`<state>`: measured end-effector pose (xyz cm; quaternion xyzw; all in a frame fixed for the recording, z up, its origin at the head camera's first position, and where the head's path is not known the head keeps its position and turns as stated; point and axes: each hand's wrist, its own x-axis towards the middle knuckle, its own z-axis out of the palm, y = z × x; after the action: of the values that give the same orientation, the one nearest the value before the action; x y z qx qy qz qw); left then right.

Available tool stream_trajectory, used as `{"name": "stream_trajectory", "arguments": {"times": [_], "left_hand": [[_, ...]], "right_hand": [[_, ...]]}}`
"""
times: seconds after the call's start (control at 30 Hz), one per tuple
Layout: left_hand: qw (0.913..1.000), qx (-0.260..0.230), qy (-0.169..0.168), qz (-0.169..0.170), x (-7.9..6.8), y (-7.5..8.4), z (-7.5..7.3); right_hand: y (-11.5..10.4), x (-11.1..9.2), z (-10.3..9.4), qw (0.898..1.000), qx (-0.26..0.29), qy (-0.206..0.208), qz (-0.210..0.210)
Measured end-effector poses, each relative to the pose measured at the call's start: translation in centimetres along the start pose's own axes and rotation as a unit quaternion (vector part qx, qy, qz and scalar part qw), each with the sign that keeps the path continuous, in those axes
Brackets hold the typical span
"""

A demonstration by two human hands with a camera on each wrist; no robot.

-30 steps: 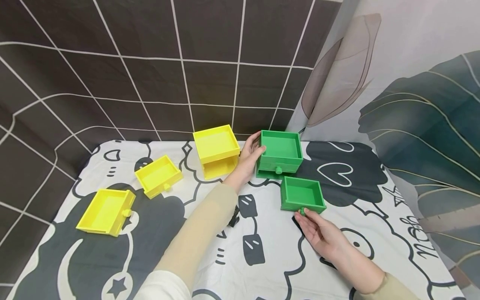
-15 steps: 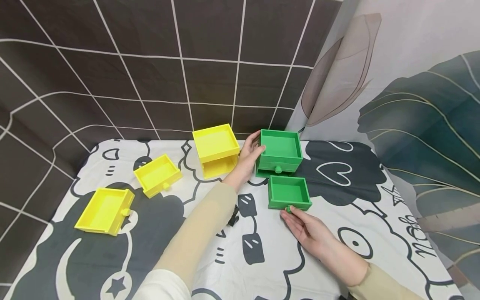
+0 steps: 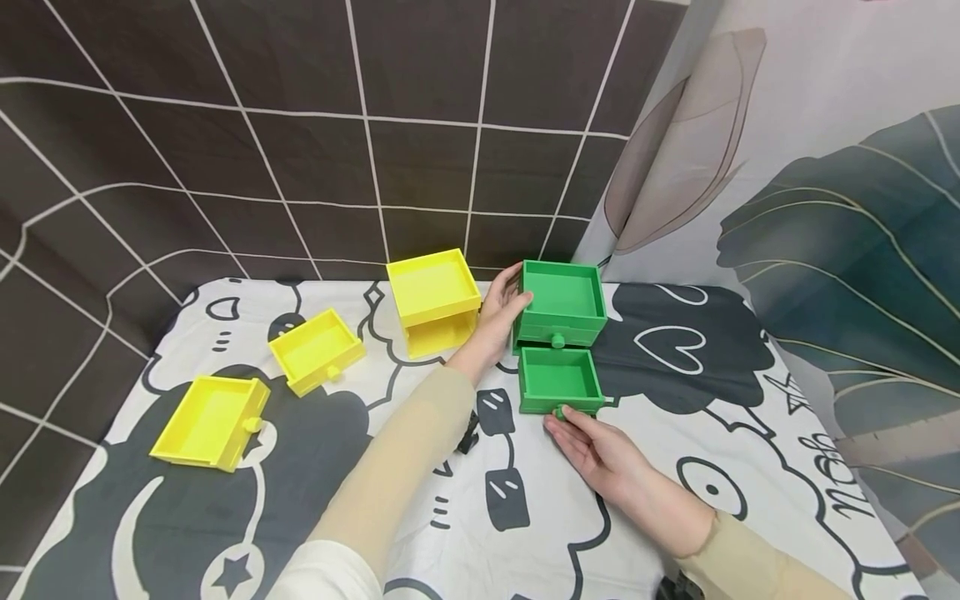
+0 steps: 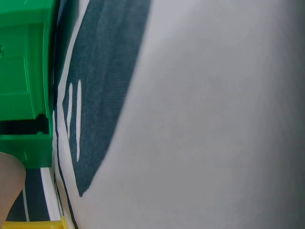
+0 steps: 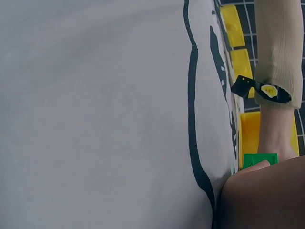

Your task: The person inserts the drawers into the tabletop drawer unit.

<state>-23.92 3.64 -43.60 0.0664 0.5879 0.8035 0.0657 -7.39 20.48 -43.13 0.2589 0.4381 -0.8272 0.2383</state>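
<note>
A small green drawer cabinet (image 3: 564, 293) stands near the back, one knobbed drawer in its upper slot and its lower slot without a drawer. My left hand (image 3: 497, 318) grips the cabinet's left side, thumb over the top rim. In the left wrist view, part of the cabinet (image 4: 23, 71) fills the left edge. A loose green drawer (image 3: 558, 377) lies right in front of the lower slot, its knob facing me. My right hand (image 3: 603, 458) pinches that knob between thumb and fingers. The right wrist view shows only a corner of the drawer (image 5: 261, 158) beyond the hand.
A yellow cabinet (image 3: 433, 287) with open slot stands left of the green one, beside my left forearm. Two yellow drawers (image 3: 317, 350) lie farther left on the patterned cloth (image 3: 450, 558). A dark gridded backdrop (image 3: 300, 158) rises behind.
My right hand has moved the green drawer leftward across the cloth, from the cabinet's right front to directly before its lower slot. The left hand keeps its hold on the cabinet.
</note>
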Motion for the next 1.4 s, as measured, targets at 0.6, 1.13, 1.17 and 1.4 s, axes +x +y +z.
{"name": "stream_trajectory", "arguments": {"times": [0.6,1.13,1.17,1.4], "left_hand": [[1.0000,-0.001,0.003,0.009,0.1,-0.4,-0.1],[0.9999,-0.001,0.003,0.011,0.1,-0.3,0.0],[1.0000,0.000,0.003,0.009,0.1,-0.3,0.0],[0.9999,-0.006,0.004,0.009,0.1,-0.2,0.1]], "right_hand": [[0.0,0.9,1.0,1.000,0.011,0.020,-0.013],[-0.1,1.1,1.5,1.000,-0.004,0.016,-0.020],[-0.2,1.1,1.5,1.000,-0.003,0.016,-0.020],[-0.8,1.8,1.5,1.000,0.000,0.016,-0.016]]}}
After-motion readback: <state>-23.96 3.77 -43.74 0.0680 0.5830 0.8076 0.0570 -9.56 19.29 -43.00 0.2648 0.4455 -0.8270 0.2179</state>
